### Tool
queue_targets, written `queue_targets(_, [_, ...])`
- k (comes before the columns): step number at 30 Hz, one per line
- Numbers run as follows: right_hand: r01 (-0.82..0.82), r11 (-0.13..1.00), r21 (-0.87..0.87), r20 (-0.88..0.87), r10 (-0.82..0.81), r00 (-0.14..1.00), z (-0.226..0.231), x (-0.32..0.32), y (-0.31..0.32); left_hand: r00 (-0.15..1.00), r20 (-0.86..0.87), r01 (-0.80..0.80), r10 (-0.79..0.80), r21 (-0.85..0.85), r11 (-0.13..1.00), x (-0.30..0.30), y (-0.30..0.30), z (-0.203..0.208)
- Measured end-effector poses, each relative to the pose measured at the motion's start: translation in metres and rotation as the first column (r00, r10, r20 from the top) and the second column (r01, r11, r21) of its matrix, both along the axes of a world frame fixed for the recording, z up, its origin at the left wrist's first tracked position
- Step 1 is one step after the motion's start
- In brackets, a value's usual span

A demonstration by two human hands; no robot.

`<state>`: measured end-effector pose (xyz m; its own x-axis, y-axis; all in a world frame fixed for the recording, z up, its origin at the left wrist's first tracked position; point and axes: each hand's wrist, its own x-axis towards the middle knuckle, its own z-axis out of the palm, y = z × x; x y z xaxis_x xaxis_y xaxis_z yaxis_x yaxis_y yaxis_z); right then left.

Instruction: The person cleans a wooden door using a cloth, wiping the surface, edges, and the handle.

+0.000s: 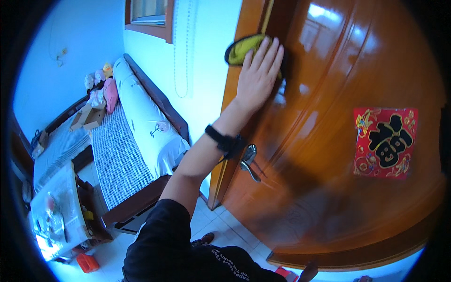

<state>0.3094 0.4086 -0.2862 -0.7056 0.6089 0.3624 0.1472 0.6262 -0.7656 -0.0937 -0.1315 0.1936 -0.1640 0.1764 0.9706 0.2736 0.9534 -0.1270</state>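
Note:
My left hand (259, 75) reaches up to the edge of a brown wooden door and its frame. Under its stretched fingers is a yellow-green cloth or pad (245, 47) with a dark border, held against the wood. A black strap with a small device (228, 142) circles that wrist. Below the hand, a metal lever handle (249, 163) is fixed to the door (310, 197). A dark, blurred shape shows at the lower edge, right of my body; I cannot tell whether it is my right hand. Beside it lies something red and white (286, 273).
A red square decoration (385, 143) hangs on the door. On the left stand a sofa or daybed (120, 155) with a long white bolster (141, 113), plush toys (98, 77) and an open cardboard box (94, 116). A covered low table (61, 188) and a red container (88, 262) are nearer.

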Motion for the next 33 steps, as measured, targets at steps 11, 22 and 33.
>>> queue_targets(11, [0.142,0.979,0.146,0.259,-0.177,0.949,0.029,0.011,-0.058,0.923,0.361,0.07,-0.133,0.183,0.981,-0.028,0.026,-0.057])
queue_targets(22, [0.016,0.932,0.362,0.466,-0.196,0.863,-0.03,0.003,0.014,0.754,0.098,0.551,-0.65,0.444,0.706,-0.026,0.08,-0.106])
queue_targets(33, [0.234,0.889,0.394,0.426,-0.402,0.811,-0.031,0.07,0.001,0.861,-0.214,0.508,-0.461,0.352,0.786,-0.059,0.097,0.113])
